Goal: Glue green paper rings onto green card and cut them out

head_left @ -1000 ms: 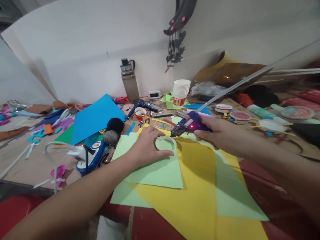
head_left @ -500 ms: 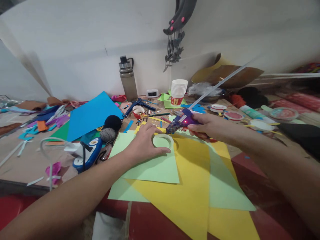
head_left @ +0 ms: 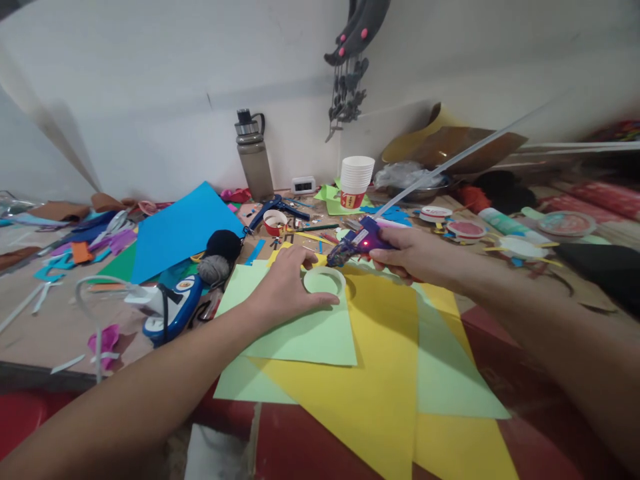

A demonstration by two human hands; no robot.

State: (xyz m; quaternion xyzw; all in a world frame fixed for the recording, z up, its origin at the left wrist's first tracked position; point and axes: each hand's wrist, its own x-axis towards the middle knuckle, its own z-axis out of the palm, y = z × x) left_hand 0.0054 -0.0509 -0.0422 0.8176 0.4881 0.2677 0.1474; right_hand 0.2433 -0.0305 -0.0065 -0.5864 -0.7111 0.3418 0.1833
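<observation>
My right hand (head_left: 400,252) is wrapped round the grip of a purple hot glue gun (head_left: 364,239). Its red light is lit, and a long translucent glue stick (head_left: 440,168) slants up out of its back. The nozzle hovers at the far rim of a white ring (head_left: 341,285), which stands on a light green paper sheet (head_left: 305,343). Against the ring's left and near sides, my left hand (head_left: 287,283) keeps thumb and fingers curved around it. Whether the nozzle touches the rim I cannot tell.
Yellow sheets (head_left: 385,360) lie beneath the green paper. A blue power strip (head_left: 175,313), yarn balls (head_left: 223,247) and blue card (head_left: 185,230) are at left. Behind stand a water bottle (head_left: 256,163) and stacked paper cups (head_left: 357,177). Paper discs (head_left: 466,231) lie at right.
The glue gun has shifted slightly left along the ring's far rim, with my right hand. My left hand and the ring keep their place on the green paper.
</observation>
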